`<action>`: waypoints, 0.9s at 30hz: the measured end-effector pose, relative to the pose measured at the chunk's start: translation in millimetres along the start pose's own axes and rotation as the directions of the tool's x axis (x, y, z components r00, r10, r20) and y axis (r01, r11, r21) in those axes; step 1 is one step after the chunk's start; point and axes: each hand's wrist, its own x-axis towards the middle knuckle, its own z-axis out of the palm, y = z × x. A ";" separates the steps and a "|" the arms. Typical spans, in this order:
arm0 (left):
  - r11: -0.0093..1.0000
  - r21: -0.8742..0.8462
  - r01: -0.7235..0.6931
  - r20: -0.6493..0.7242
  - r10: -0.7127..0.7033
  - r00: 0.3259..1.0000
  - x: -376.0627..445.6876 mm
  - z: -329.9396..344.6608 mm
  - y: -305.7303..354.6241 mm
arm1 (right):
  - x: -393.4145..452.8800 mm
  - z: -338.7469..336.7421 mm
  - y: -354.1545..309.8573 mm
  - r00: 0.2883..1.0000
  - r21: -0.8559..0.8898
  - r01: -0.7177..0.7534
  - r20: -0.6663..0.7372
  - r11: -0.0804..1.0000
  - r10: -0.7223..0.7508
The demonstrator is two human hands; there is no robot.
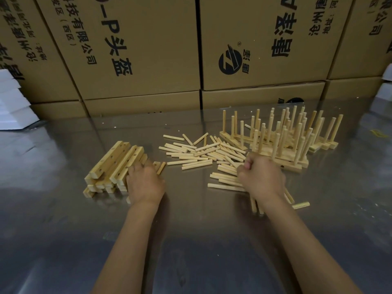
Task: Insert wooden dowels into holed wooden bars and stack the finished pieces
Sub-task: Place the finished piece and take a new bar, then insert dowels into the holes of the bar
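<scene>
A new piece is being started. The left hand (145,183) is laid on the pile of pale wooden bars with holes (114,166), near the middle of the shiny metal surface (191,240); whether a bar is gripped cannot be told, as the fingers are hidden. The right hand (261,179) is curled into a fist over the loose heap of short round wooden dowels (197,153), and dowels seem to be held. The finished pieces with upright dowels (282,136) are stacked toward the far right. Next, one bar must be lifted and a dowel lined up with a hole.
</scene>
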 end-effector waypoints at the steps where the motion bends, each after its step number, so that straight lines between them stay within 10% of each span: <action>1: 1.000 0.000 0.022 0.018 -0.022 1.000 0.4 0.2 -0.9 | -4.3 3.9 -4.7 0.999 -0.006 0.036 0.027 0.999 -0.035; 17: 0.920 -0.383 -0.082 -0.264 -0.024 0.964 3.7 -0.5 4.1 | -12.1 25.3 -7.8 0.884 -0.021 0.387 0.294 0.922 -0.364; 23: 0.476 -0.863 0.167 0.233 0.083 0.969 -6.0 -3.5 29.3 | -14.0 23.5 -9.6 0.866 -0.010 0.423 0.299 0.906 -0.401; 27: 0.322 -0.882 0.343 0.421 0.216 0.881 -10.0 -1.4 32.6 | -14.8 23.0 -9.9 0.863 -0.084 0.443 0.308 0.892 -0.400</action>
